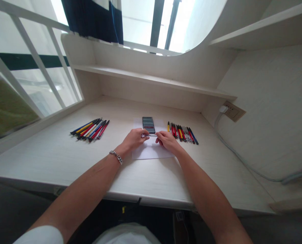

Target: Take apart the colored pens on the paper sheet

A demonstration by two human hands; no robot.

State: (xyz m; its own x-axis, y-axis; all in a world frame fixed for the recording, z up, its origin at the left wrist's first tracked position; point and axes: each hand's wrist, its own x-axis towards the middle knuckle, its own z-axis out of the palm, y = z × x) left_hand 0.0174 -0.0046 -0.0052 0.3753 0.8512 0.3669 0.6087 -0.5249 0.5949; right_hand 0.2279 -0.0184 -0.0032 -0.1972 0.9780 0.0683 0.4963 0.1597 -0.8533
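Note:
A slim pen point(152, 135), clear or silvery, is held level between my two hands over a white sheet of paper point(151, 154). My left hand point(137, 138) grips one end with fingers closed. The other end is pinched by my right hand point(166, 139). Just beyond the pen lies a phone point(148, 124) with its screen lit. To the right, a row of pens point(180, 132) in red, yellow, blue and clear lies side by side. A looser pile of pens point(91, 129) rests on the left.
The white desk point(64, 162) has a raised shelf point(151, 79) along its back. A slatted rail point(36, 61) borders the left side. On the right wall a charger sits in a socket point(233, 111), with its cable point(240, 157) trailing down along the wall.

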